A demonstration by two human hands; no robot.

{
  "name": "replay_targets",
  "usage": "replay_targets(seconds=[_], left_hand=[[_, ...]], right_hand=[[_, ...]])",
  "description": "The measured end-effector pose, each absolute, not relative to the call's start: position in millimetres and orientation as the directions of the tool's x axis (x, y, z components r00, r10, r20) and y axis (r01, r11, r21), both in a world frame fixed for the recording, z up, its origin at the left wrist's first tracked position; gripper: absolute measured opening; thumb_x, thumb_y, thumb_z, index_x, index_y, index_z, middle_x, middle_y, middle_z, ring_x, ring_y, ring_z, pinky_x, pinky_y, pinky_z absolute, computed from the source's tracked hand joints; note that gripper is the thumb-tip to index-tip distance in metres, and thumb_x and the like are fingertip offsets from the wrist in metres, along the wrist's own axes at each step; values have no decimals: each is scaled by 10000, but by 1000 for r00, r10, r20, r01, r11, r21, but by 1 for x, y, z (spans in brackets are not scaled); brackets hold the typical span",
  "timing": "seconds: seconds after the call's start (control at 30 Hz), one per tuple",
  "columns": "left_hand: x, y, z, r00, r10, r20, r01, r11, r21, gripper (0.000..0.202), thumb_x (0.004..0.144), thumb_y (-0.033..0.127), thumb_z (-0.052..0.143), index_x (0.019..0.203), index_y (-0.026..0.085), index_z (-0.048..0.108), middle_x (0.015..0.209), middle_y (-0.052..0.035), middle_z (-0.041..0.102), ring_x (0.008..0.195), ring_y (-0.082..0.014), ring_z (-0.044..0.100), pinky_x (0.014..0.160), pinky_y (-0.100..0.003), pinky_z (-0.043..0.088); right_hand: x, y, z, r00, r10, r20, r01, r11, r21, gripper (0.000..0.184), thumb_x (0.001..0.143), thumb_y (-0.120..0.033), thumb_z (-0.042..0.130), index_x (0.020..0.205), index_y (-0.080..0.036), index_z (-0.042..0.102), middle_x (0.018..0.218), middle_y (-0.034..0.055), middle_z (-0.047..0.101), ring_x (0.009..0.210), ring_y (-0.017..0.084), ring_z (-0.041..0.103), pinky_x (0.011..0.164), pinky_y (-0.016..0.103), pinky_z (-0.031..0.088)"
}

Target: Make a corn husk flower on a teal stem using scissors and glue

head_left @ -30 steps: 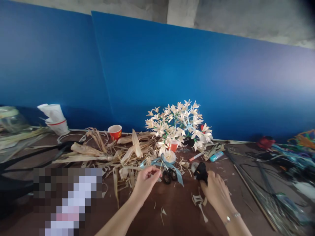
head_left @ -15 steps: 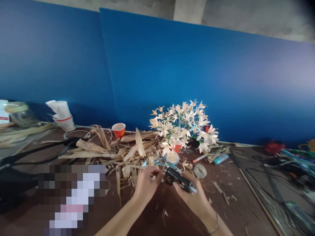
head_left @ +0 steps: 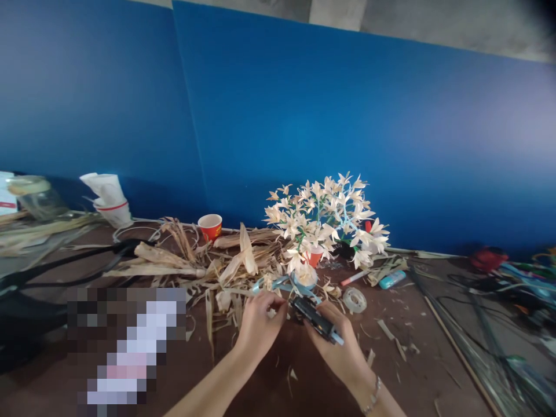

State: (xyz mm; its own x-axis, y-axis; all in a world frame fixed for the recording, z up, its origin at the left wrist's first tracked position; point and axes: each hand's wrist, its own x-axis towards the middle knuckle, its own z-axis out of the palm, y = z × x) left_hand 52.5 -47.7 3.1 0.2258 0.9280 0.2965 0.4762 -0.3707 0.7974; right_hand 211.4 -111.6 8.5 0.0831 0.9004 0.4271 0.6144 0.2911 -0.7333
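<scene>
My right hand (head_left: 341, 341) is wrapped round a black hot glue gun (head_left: 316, 319), with a pale glue stick poking out of its rear end. The gun's front end points up and left, close to my left hand (head_left: 263, 321). Thumb and fingertips of that left hand are pinched together; whatever they hold is too small or hidden to name. Just beyond both hands are blue ribbon-like strips (head_left: 278, 284) and a roundish pale thing (head_left: 305, 277). Behind these, pale husk-like flowers (head_left: 321, 223) on green and light-blue stems stand in a red cup (head_left: 313, 256).
Dried corn husks (head_left: 174, 263) are heaped left of the flowers, near another red paper cup (head_left: 210, 227). A tape roll (head_left: 355, 300), a marker (head_left: 354, 278) and a turquoise item (head_left: 392, 280) lie at right. Cables (head_left: 478, 301) run farther right. A blue partition (head_left: 282, 116) closes off the back.
The glue gun has shifted slightly left, and its rear end has dipped a little with my right hand. My left hand keeps its pinch in nearly the same place. The view has tilted slightly.
</scene>
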Motion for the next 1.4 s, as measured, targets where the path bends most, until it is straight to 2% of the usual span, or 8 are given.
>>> replay_targets(seconds=[0.17,0.37,0.8,1.07,1.4], left_hand=[[53,-47,2,228,925,304,458,-378,805,155,718,214,515,607,185,620,643,-16,623,656,-171,569,636,-257,388],[54,-44,-3,210,928,307,428,-370,825,165,723,214,509,603,181,619,627,-17,621,626,-170,563,603,-250,385],[53,-36,-9,216,925,312,414,-377,828,185,735,204,486,601,182,613,636,-22,633,646,-177,575,614,-245,399],[53,-36,-13,209,930,302,396,-363,844,194,737,232,486,615,184,629,645,-31,641,633,-179,577,594,-242,409],[52,-35,-10,223,925,306,405,-374,834,199,749,242,490,614,185,625,638,-28,639,630,-179,575,588,-243,405]], right_hand=[[211,-113,9,76,897,435,621,299,-725,93,794,-204,534,708,-187,564,726,38,585,671,164,569,624,247,464],[209,-111,6,140,804,578,629,379,-679,101,770,-270,581,708,-191,595,685,35,611,622,159,583,574,221,484],[211,-108,-4,139,714,686,671,442,-596,144,765,-321,573,655,-230,553,639,30,597,598,171,587,546,235,484],[211,-111,-7,124,725,677,698,421,-579,86,753,-306,591,704,-239,571,673,36,620,631,189,610,543,250,500],[212,-109,-7,118,740,663,670,433,-602,121,762,-321,577,686,-228,569,658,33,616,616,177,606,527,233,496]])
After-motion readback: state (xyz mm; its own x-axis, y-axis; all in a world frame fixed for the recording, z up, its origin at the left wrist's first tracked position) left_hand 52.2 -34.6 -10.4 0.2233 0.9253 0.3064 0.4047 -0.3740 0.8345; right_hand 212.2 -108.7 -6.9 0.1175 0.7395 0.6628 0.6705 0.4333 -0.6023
